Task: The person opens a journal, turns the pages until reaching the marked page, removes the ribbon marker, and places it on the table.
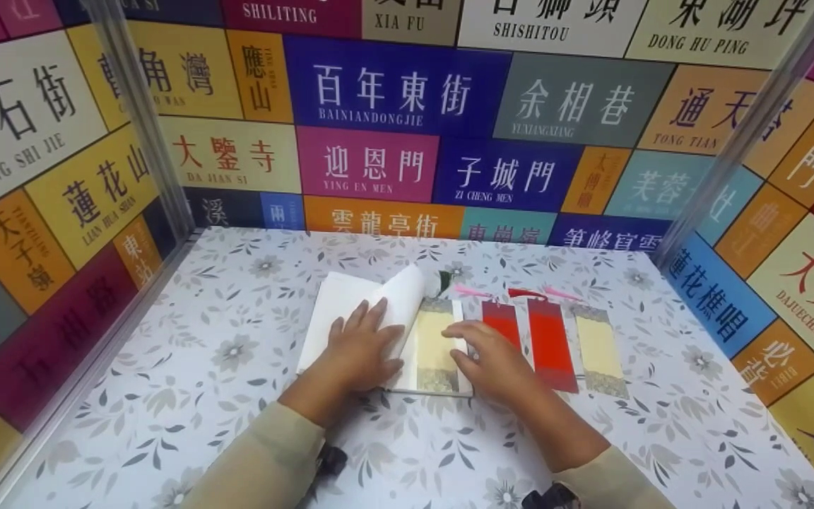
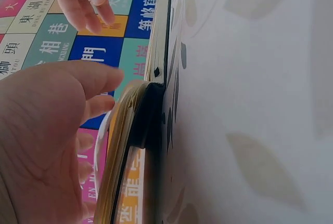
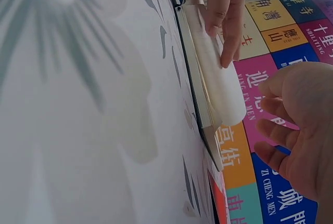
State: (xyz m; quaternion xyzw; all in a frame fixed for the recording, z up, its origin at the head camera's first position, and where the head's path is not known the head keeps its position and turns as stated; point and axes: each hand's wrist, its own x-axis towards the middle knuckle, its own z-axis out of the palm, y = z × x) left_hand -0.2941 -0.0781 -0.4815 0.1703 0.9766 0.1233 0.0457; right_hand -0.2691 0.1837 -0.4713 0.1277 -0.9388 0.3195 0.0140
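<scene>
An open notebook [image 1: 340,293] with blank white pages lies on the table, one page standing up in a curve. My left hand [image 1: 364,346] rests on its left side, fingers spread against the raised page. On the right page lies a cream bookmark [image 1: 435,346] with grey patterned ends. My right hand [image 1: 495,357] is at that bookmark's right edge, its fingers loosely bent. In the right wrist view nothing shows between the fingers of the right hand [image 3: 302,125]. From the left wrist view, the notebook's page edges [image 2: 117,156] stand beside my left palm [image 2: 47,130].
Right of the notebook lie a red bookmark [image 1: 499,322] partly behind my right hand, another red bookmark [image 1: 552,346] and a cream bookmark [image 1: 599,350]. Pink and red tassels [image 1: 526,292] extend from their tops. Panels with printed place names [image 1: 396,85] enclose the flower-patterned table [image 1: 230,417].
</scene>
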